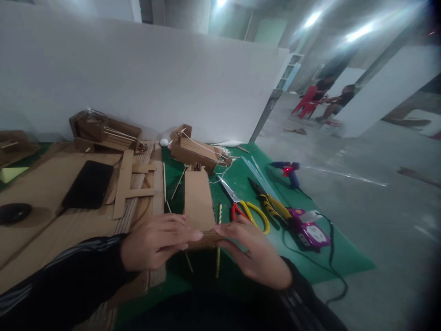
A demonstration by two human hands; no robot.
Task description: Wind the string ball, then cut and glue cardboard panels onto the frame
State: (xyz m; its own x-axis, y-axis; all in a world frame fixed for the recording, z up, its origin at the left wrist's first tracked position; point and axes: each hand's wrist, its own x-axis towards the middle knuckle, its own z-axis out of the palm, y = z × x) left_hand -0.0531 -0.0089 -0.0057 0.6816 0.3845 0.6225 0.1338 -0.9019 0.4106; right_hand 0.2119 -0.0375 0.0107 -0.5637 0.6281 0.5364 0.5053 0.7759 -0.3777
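Note:
A long cardboard piece lies in front of me, pointing away over the green tabletop. My left hand is at its near left corner, fingers closed on the near edge. From the right, my right hand pinches the same edge between thumb and fingers. A thin cardboard strip runs along that edge between the two hands. Beside the piece, a patterned stick passes near my right fingertips. Scissors with red and yellow handles rest to the right, close to my right hand.
Pliers, a purple power strip with a cable and a glue gun are at the right. Cardboard models stand at the back. Cardboard strips, a black phone and a mouse lie left. Two people sit far off.

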